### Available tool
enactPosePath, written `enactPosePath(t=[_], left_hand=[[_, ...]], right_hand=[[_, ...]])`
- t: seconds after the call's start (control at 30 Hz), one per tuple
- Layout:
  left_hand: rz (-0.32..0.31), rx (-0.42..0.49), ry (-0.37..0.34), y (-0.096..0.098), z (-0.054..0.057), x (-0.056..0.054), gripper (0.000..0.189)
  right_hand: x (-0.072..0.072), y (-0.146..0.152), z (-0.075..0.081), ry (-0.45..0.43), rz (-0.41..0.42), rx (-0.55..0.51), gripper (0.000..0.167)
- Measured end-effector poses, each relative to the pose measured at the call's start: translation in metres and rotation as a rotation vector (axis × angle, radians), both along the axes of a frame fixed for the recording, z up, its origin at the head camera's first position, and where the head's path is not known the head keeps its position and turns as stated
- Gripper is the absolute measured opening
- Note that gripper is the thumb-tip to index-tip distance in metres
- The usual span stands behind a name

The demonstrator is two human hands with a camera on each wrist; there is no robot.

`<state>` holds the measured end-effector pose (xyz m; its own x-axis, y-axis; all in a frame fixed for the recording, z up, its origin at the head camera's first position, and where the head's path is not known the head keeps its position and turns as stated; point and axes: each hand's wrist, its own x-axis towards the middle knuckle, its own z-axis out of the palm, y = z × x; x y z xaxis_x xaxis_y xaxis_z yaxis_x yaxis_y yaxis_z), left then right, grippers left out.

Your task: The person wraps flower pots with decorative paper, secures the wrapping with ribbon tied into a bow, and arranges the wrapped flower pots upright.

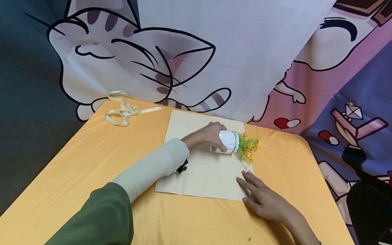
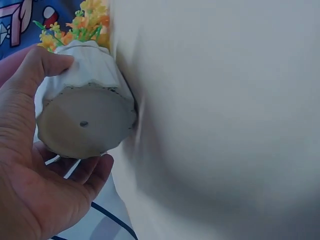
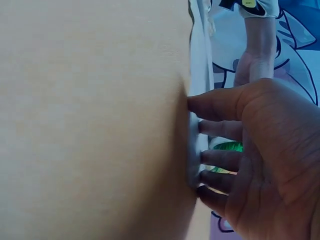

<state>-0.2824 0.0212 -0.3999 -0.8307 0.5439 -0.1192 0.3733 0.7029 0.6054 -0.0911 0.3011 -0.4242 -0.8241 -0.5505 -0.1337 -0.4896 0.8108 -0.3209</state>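
Note:
A white ribbed flowerpot (image 1: 229, 141) lies on its side over a cream paper sheet (image 1: 208, 180), its yellow and orange artificial flowers (image 1: 249, 147) pointing right. My left hand (image 1: 211, 135) grips this pot around its side near the base. In the left wrist view the thumb lies along one side of the pot (image 2: 85, 112) and the other fingers curl beneath it; its round base has a small hole. My right hand (image 1: 264, 197) rests at the sheet's near right corner, fingers spread and fairly straight. Its fingertips touch the paper edge in the right wrist view.
A loosely looped cream ribbon (image 1: 151, 109) lies at the table's back left. Yellow cloth (image 1: 171, 221) covers the table. Behind it hangs a cartoon-printed curtain (image 1: 245, 51). A black object (image 1: 367, 204) stands at the far right edge.

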Motion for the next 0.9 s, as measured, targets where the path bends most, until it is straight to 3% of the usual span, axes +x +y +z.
enactPosePath(t=[0.27,0.43,0.9], left_hand=[[-0.020,0.082,-0.013,-0.004,-0.011,0.001,0.096],[-0.030,0.135,-0.028,-0.005,-0.012,0.002,0.099],[-0.039,0.147,-0.038,-0.011,-0.014,0.005,0.107]], right_hand=[[-0.012,-0.005,0.016,-0.033,0.062,0.041,0.063],[-0.012,-0.008,0.016,-0.038,0.047,0.040,0.062],[-0.009,-0.014,0.017,-0.046,0.036,0.065,0.062]])
